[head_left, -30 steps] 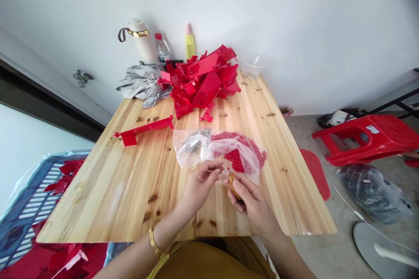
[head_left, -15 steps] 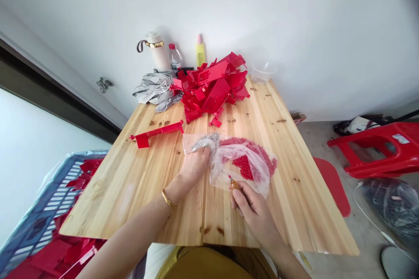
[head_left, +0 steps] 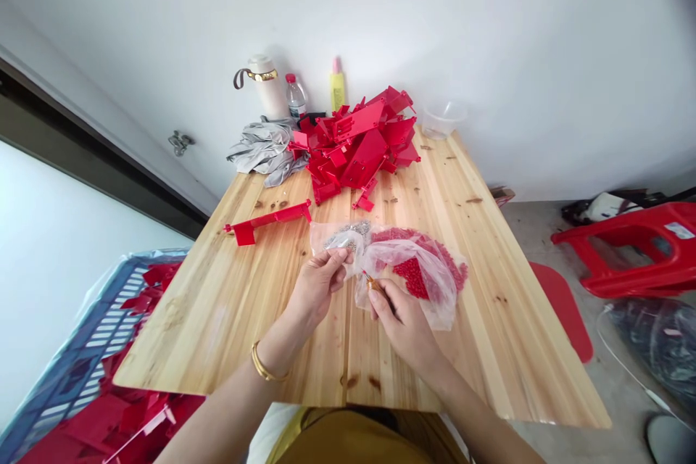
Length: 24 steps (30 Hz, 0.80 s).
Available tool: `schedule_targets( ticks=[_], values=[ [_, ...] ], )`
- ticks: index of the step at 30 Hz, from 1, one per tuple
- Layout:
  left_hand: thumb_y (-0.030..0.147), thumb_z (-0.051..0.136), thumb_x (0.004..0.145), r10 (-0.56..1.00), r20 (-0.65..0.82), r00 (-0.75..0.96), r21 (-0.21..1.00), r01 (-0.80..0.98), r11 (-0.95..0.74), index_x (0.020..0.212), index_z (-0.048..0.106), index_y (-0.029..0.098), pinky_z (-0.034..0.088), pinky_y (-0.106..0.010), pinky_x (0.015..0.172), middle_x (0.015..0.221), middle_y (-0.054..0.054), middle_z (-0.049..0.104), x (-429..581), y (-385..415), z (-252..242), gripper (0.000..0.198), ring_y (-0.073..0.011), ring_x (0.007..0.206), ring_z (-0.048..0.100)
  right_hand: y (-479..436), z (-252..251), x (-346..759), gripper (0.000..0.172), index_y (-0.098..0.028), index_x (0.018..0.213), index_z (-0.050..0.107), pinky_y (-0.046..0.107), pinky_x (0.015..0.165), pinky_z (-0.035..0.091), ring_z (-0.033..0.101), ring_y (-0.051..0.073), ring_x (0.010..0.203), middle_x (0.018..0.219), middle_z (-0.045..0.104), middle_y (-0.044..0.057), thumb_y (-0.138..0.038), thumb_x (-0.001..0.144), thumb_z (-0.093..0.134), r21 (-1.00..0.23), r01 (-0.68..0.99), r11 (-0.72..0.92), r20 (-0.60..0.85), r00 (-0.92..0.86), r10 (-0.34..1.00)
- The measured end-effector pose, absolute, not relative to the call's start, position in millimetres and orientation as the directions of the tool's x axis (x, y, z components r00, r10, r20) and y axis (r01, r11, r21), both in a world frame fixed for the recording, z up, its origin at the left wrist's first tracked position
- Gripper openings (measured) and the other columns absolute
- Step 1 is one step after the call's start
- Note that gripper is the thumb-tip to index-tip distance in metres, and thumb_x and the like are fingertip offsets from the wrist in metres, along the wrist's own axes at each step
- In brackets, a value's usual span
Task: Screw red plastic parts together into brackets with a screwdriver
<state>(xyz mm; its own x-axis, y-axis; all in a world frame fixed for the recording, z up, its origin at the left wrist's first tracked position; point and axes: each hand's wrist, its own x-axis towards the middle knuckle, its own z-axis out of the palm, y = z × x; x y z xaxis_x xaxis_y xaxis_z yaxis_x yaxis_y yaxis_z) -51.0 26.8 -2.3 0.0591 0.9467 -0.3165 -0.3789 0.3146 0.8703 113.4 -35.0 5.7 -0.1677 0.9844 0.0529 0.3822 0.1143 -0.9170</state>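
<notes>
My left hand hovers over the wooden table, fingers pinched together at the edge of a clear bag of small metal pieces; what the pinch holds is too small to name. My right hand grips a small tool with an orange-brown handle and a red tip, pointed toward the left fingers. Right behind both hands lies a second clear bag filled with tiny red pieces. A long red plastic bracket lies to the left.
A heap of red plastic parts sits at the table's far end, with grey cloth, a flask, bottles and a clear cup. A blue crate of red parts stands on the floor left; a red stool lies right.
My left hand reached into the bag of metal pieces and has drawn back, pinched, toward the tool tip. My right hand shifted slightly left with the tool.
</notes>
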Motion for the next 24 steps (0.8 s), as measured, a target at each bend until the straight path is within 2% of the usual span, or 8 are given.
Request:
schedule_targets(
  ticks=[2, 5, 12, 17, 20, 24],
  values=[
    [0.038, 0.087, 0.065, 0.934, -0.346, 0.092, 0.806, -0.481, 0.346, 0.080, 0.071, 0.014, 0.022, -0.017, 0.042, 0.076, -0.001, 0.064, -47.9, 20.8, 5.1, 0.033, -0.0029, 0.050, 0.041, -30.9, 5.6, 107.6, 0.027, -0.023, 0.078, 0.050, 0.026, 0.060, 0.041, 0.056, 0.015, 0.061, 0.067, 0.059, -0.001, -0.033, 0.101, 0.042, -0.907, 0.397, 0.143, 0.084, -0.162, 0.983],
    [0.036, 0.089, 0.064, 0.928, -0.361, 0.096, 0.770, -0.530, 0.355, 0.083, 0.073, 0.012, 0.024, -0.016, 0.042, 0.073, 0.000, 0.063, -43.6, 15.2, 8.7, 0.034, -0.0028, 0.052, 0.042, -28.3, 4.6, 102.9, 0.023, -0.023, 0.080, 0.052, 0.026, 0.061, 0.042, 0.059, 0.016, 0.063, 0.070, 0.062, -0.001, -0.031, 0.101, 0.044, -0.893, 0.417, 0.168, 0.112, -0.156, 0.981],
    [0.034, 0.089, 0.063, 0.927, -0.367, 0.074, 0.748, -0.569, 0.341, 0.083, 0.075, 0.012, 0.031, -0.017, 0.047, 0.066, 0.001, 0.061, -36.6, 8.6, 3.9, 0.033, -0.0046, 0.055, 0.046, -27.9, 1.9, 104.5, 0.017, -0.022, 0.090, 0.058, 0.027, 0.061, 0.045, 0.062, 0.017, 0.065, 0.074, 0.067, 0.001, -0.027, 0.100, 0.045, -0.860, 0.474, 0.187, 0.131, -0.147, 0.980],
    [0.034, 0.089, 0.064, 0.939, -0.342, 0.044, 0.779, -0.546, 0.309, 0.082, 0.075, 0.013, 0.037, -0.018, 0.053, 0.062, 0.002, 0.059, -34.1, 6.0, 4.0, 0.031, -0.0057, 0.057, 0.047, -28.3, -1.6, 105.1, 0.018, -0.021, 0.095, 0.061, 0.029, 0.063, 0.048, 0.065, 0.020, 0.070, 0.079, 0.070, 0.004, -0.027, 0.100, 0.044, -0.828, 0.522, 0.206, 0.159, -0.134, 0.978],
    [0.033, 0.089, 0.065, 0.934, -0.350, 0.067, 0.770, -0.547, 0.328, 0.080, 0.075, 0.014, 0.038, -0.018, 0.055, 0.063, 0.002, 0.058, -34.3, 4.2, 2.0, 0.028, -0.0056, 0.057, 0.047, -28.5, -5.1, 105.3, 0.019, -0.021, 0.099, 0.062, 0.031, 0.067, 0.051, 0.067, 0.021, 0.076, 0.087, 0.072, 0.006, -0.026, 0.100, 0.044, -0.824, 0.518, 0.229, 0.185, -0.136, 0.973],
    [0.032, 0.088, 0.067, 0.927, -0.349, 0.134, 0.769, -0.525, 0.365, 0.085, 0.077, 0.017, 0.041, -0.020, 0.058, 0.075, -0.001, 0.066, -37.9, 2.0, 5.7, 0.026, -0.0083, 0.063, 0.053, -28.0, -6.1, 109.8, 0.020, -0.022, 0.104, 0.064, 0.032, 0.078, 0.054, 0.068, 0.023, 0.093, 0.101, 0.073, 0.008, -0.028, 0.101, 0.046, -0.850, 0.449, 0.276, 0.246, -0.124, 0.961]
  ],
)
